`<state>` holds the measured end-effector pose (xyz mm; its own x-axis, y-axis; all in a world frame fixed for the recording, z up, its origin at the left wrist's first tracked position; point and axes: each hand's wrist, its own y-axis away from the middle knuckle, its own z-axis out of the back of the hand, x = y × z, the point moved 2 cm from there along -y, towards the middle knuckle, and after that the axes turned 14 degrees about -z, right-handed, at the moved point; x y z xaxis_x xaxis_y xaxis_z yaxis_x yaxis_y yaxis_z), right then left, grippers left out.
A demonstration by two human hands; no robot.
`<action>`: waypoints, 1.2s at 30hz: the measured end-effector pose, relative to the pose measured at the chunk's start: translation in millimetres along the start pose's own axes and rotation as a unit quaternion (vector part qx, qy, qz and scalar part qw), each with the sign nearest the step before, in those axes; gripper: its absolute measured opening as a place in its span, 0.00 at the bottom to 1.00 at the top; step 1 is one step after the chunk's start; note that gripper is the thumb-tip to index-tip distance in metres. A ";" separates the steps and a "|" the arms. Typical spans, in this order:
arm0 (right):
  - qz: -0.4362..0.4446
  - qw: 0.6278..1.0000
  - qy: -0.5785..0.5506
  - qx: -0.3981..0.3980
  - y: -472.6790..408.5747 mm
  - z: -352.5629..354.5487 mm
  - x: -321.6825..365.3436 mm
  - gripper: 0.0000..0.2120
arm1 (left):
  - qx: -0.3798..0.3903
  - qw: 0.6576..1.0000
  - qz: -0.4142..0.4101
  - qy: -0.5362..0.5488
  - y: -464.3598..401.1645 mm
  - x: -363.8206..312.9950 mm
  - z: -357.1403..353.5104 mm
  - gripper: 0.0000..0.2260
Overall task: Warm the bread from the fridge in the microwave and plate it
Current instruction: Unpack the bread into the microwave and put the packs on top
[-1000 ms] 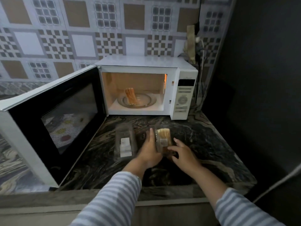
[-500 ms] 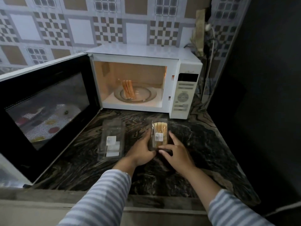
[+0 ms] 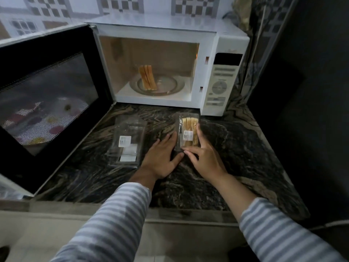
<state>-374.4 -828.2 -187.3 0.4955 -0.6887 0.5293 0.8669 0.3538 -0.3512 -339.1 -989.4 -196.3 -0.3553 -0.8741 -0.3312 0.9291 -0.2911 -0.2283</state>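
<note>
Bread slices (image 3: 147, 77) stand on the turntable inside the open microwave (image 3: 222, 44); on the counter (image 3: 245, 148), both hands flank a bread pack (image 3: 188, 131), left hand (image 3: 160, 157) flat-fingered, right hand (image 3: 203, 157) pinching it.

**Bread in and before the microwave**

The white microwave (image 3: 170, 61) stands with its door (image 3: 51, 95) swung wide to the left. Inside, bread slices (image 3: 147, 77) stand on edge on the glass turntable (image 3: 171, 86). Just in front of the microwave lies a clear bread pack (image 3: 188, 132) with slices and a white label.
</note>
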 end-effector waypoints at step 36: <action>0.016 0.998 0.039 -0.047 1.9 2.9 -1.2 0.18 | -0.042 0.998 0.004 0.048 -4.8 2.3 2.3 0.30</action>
<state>-373.2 -824.9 -186.3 0.5146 -0.7263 0.4557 0.8394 0.3183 -0.4405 -344.2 -990.9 -193.8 -0.3603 -0.8339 -0.4180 0.9211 -0.2474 -0.3005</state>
